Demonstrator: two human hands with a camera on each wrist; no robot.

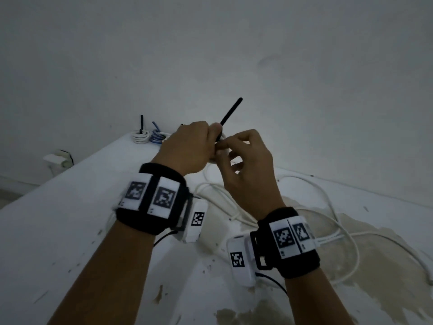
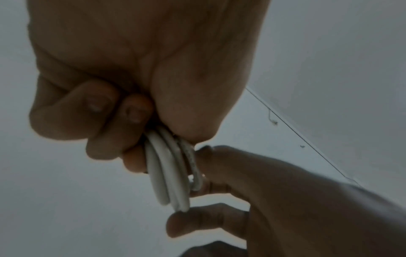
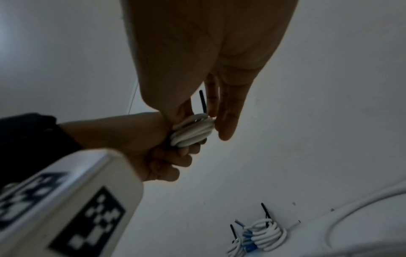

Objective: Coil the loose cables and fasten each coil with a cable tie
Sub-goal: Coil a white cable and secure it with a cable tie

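Observation:
My left hand (image 1: 191,145) is fisted round a small white cable coil (image 2: 169,175), held above the table; the same coil (image 3: 193,131) shows in the right wrist view. A black cable tie (image 1: 230,114) sticks up and to the right from the coil, and its tail (image 3: 202,101) appears behind my right fingers. My right hand (image 1: 230,146) pinches the tie at its base against the coil, thumb and forefinger together. The loop of the tie round the coil is hidden by my fingers.
Two tied coils lie at the table's far corner, one white (image 1: 140,136) and one blue (image 1: 156,136), each with a tie tail standing up. A long loose white cable (image 1: 328,207) sprawls over the white table (image 1: 70,207) to the right. A wall stands close behind.

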